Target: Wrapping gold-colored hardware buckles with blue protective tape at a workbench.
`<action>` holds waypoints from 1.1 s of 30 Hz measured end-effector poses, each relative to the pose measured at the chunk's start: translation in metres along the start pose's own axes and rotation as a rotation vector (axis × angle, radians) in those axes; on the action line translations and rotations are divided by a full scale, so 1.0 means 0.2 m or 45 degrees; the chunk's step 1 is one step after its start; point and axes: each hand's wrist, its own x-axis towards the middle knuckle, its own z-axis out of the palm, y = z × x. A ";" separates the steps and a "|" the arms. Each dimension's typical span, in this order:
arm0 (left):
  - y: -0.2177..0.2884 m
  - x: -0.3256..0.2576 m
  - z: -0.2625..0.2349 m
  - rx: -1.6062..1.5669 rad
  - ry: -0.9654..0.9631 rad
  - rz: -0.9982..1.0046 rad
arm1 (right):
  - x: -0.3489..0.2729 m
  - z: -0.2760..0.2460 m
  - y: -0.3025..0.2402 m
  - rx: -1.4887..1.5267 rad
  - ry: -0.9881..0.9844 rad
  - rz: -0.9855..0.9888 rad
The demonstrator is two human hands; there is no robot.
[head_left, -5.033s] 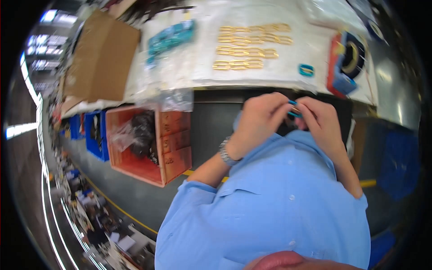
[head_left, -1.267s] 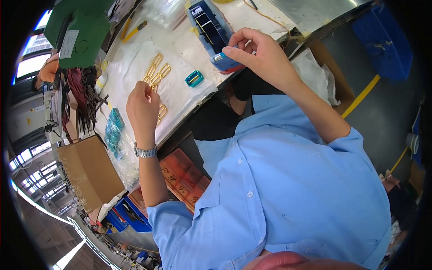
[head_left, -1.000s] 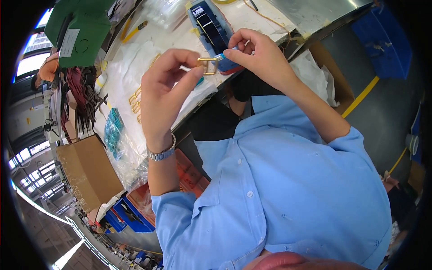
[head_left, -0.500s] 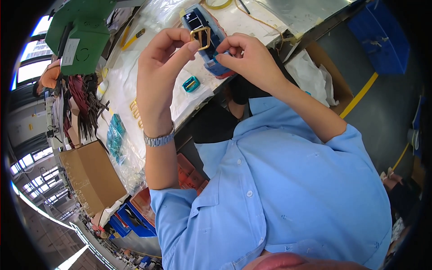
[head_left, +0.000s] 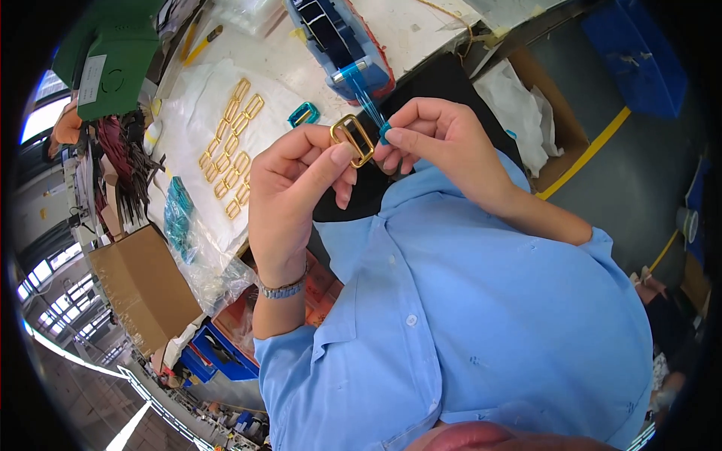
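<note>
My left hand point(head_left: 301, 169) pinches a gold metal slide buckle point(head_left: 352, 140) between thumb and fingers. My right hand point(head_left: 436, 139) is closed on the end of a thin, see-through teal tape point(head_left: 368, 101). That tape stretches, twisted and taut, from the front of a blue tape dispenser point(head_left: 342, 45) on the bench. Buckle and tape end are close together but look apart. Behind my left hand lies a gold buckle with teal film point(head_left: 304, 114) around it. Several bare gold buckles point(head_left: 226, 154) are spread on white sheeting to the left.
A clear bag with teal pieces point(head_left: 179, 218) lies at the bench's left edge, near an open cardboard box point(head_left: 147, 289). Green machinery point(head_left: 124, 52) stands at the far left, with a yellow cutter point(head_left: 203, 45) beside it. Blue bin point(head_left: 620, 64) on the floor, far right.
Both hands have come down toward me, away from the dispenser. My right hand has drawn a length of teal tape out of it; my left still holds the buckle. The view has shifted.
</note>
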 end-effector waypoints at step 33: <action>-0.17 0.17 0.02 -0.005 0.024 -0.199 | 0.06 -0.08 0.12 0.420 -0.106 0.184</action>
